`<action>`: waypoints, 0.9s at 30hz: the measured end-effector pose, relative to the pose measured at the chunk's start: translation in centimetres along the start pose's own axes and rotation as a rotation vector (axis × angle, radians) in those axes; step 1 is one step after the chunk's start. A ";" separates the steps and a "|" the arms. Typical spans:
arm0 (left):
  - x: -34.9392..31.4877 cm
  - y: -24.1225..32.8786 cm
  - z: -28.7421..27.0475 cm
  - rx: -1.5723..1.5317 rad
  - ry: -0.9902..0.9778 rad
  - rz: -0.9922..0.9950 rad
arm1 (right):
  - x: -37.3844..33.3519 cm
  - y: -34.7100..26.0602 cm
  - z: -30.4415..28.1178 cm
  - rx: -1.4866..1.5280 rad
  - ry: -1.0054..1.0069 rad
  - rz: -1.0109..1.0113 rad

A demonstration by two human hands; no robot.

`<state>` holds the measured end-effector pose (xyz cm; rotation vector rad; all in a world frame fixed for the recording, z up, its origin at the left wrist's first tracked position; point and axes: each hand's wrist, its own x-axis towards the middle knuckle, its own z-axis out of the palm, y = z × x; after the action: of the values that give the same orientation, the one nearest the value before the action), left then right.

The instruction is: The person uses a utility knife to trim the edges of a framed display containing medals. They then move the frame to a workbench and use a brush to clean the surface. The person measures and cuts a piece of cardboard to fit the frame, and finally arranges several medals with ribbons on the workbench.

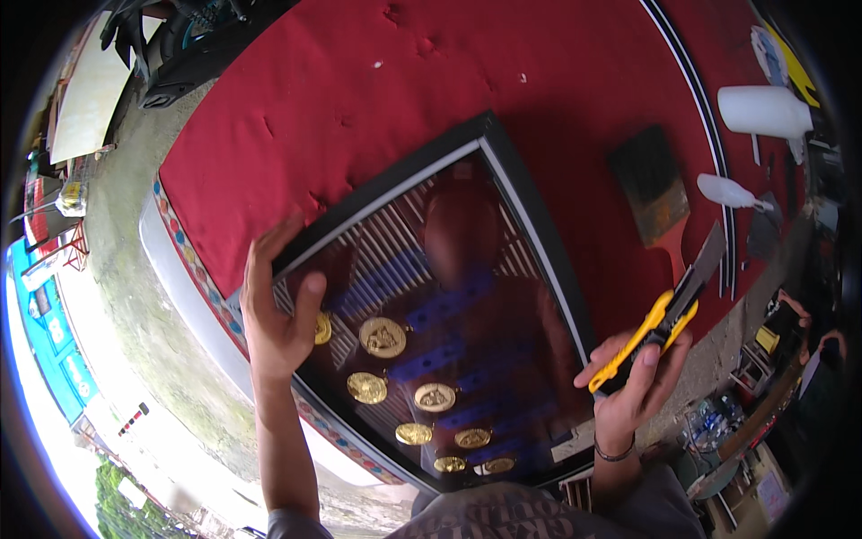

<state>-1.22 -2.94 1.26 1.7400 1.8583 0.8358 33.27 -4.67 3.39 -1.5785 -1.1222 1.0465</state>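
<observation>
A black display frame point(539, 238) with a pale inner edge lies tilted on a red cloth. Behind its glossy glass are gold medals point(383, 338) on blue ribbons, and a dark reflection covers part of them. My left hand point(277, 314) grips the frame's left corner, thumb over the glass and fingers along the outer edge. In my right hand is a yellow and black utility knife point(660, 331), its wide blade extended and pointing up and away. That hand is beside the frame's right edge; whether it touches the frame I cannot tell.
Right of the frame, the red cloth point(296, 126) carries a wide brush point(651, 189), a white bottle point(763, 111), a small squeeze bottle point(725, 190) and long thin strips point(703, 81). Cluttered tools point(718, 427) stand at lower right. A motorcycle point(171, 54) is at upper left.
</observation>
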 end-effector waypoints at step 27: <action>4.4 3.4 2.2 0.045 -0.183 0.107 | 15.6 -2.7 3.2 -0.869 -0.046 -0.581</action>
<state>2.28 1.78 2.42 1.8900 1.6894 0.6528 33.25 11.50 3.24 -1.6638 -2.0771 0.1830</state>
